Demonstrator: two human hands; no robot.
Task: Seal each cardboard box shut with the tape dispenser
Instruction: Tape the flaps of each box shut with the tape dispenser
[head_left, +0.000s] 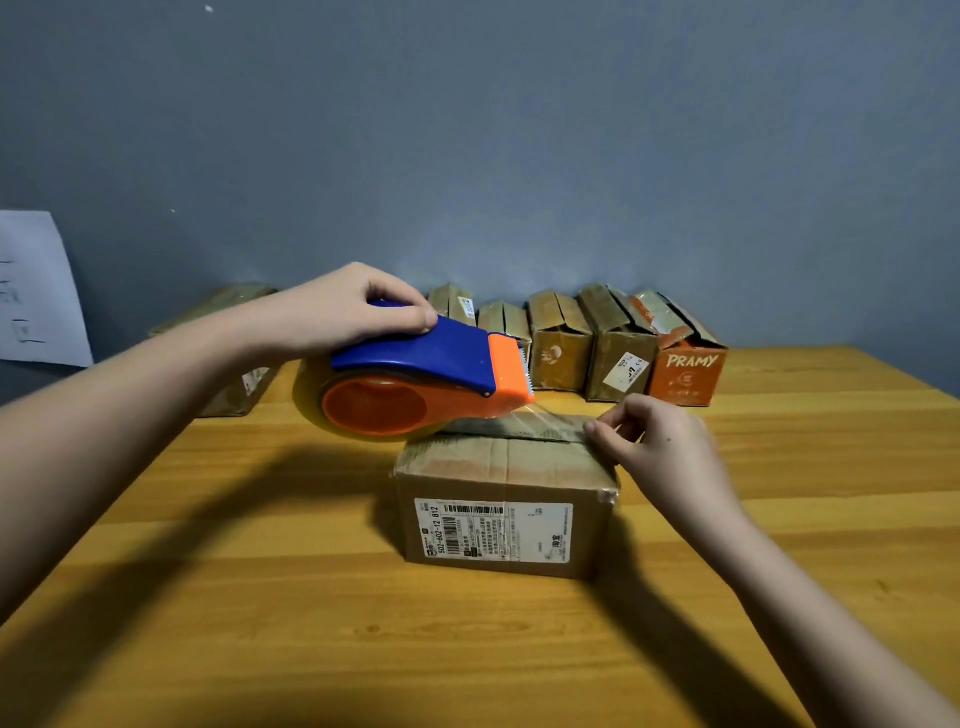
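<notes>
The left hand (353, 306) comes in from the left with the arm stretched across the table (260, 597). Its fingers are curled over the blue handle of the tape dispenser (431, 379) and grip it from the top. The dispenser is held up in the air, just above the back left corner of the box (506, 499). Its orange nose with the toothed blade points right and a bit down. A clear strip of tape (550, 421) runs from the nose along the top of the box.

The right hand (660, 447) reaches in from the lower right. Its fingers are bent, and the fingertips (592, 428) press the end of the tape down at the right edge of the box top.

The box sits in the middle of the table with its flaps folded shut. A white label (493, 530) is on the side facing the camera. You cannot see what is inside.

At the back by the grey wall (519, 130) stands a row of boxes (561, 348), side by side. The one at the right end is orange (685, 364). One more box (234, 353) is behind the left arm. A paper sheet (39, 291) hangs on the wall at the left.
</notes>
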